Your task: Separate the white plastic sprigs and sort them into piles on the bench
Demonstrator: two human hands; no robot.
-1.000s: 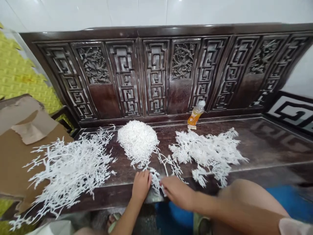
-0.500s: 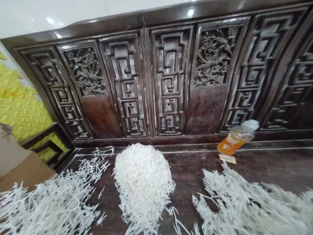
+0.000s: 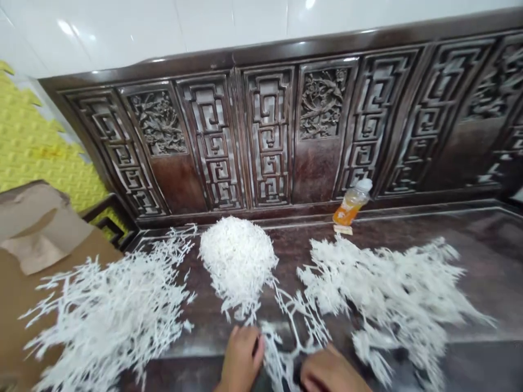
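Note:
Both my hands rest at the front edge of a dark carved wooden bench (image 3: 469, 228). My left hand (image 3: 241, 362) and my right hand (image 3: 327, 373) are curled around a white branched plastic strip (image 3: 286, 348) that lies between them. Behind the hands sits a dense heap of small white pieces (image 3: 237, 258). A loose pile of bare white branched stems (image 3: 110, 310) spreads to the left. Another pile of white branched strips (image 3: 384, 294) spreads to the right.
A small bottle of orange liquid with a white cap (image 3: 351, 202) leans against the carved backrest (image 3: 265, 136). Brown cardboard (image 3: 36, 239) lies at the left, in front of a yellow textured panel (image 3: 28, 141). White wall tiles (image 3: 163, 27) rise behind.
The view swung up off my hands half a second ago and has dropped back. My hands are at the same spot on the front edge, still on the white strip.

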